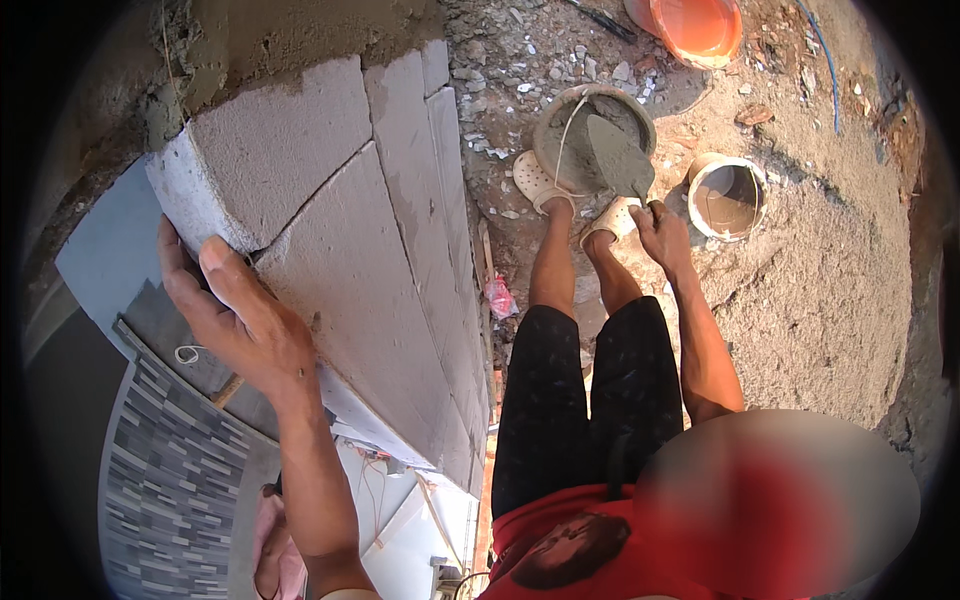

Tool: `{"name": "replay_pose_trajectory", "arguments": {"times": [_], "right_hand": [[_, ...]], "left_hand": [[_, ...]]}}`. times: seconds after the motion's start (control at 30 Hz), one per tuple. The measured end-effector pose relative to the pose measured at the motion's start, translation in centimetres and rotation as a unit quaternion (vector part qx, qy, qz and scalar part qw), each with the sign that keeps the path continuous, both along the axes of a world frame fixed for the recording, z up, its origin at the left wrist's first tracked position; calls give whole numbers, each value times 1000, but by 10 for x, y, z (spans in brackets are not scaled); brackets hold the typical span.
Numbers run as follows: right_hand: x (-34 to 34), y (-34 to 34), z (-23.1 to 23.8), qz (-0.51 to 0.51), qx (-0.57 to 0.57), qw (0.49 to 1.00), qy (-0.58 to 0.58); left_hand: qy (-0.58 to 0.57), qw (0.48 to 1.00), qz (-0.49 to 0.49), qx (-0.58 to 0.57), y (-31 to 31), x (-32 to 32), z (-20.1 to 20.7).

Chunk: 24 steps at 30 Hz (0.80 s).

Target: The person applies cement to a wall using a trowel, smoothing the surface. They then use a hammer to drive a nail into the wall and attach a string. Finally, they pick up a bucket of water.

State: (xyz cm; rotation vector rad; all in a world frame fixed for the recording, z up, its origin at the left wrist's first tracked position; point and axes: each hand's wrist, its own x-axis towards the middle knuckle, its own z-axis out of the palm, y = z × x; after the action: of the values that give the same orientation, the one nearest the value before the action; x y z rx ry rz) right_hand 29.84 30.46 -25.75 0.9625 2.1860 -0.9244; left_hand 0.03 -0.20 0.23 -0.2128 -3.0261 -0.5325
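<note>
- From the head camera: the left hand [250,325] is at the corner of a grey block [285,145] in the wall. Its thumb and fingers are apart.
- The right hand [663,232] has its fingers wrapped around the handle of a trowel [620,158].
- The muddy trowel blade is over a round bucket [541,140] with wet grey cement [578,160] inside.
- A cream bucket [703,168] and an orange bucket [692,28] sit nearby.

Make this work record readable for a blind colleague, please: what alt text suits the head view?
A person's right hand holds a caked trowel over a round bucket of grey mortar, while the left hand touches the edge of a pale block wall. A smaller pail stands to the right.
</note>
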Motion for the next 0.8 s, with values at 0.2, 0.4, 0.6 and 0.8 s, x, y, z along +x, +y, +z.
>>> {"name": "replay_pose_trajectory", "arguments": {"times": [0.2, 0.4, 0.6, 0.8], "right_hand": [[7, 31, -79, 129, 39, 984, -114], [-11, 16, -116, 116, -114, 971, -175], [26, 26, -119, -1, -194, 981, -4], [31, 71, -90, 84, -98, 991, -22]], "left_hand": [[-13, 1000, 16, 7, 2, 0, 1], [6, 1000, 14, -20, 0, 0, 0], [13, 999, 8, -43, -1, -2, 0], [-16, 999, 36, 9, 0, -1, -1]]}}
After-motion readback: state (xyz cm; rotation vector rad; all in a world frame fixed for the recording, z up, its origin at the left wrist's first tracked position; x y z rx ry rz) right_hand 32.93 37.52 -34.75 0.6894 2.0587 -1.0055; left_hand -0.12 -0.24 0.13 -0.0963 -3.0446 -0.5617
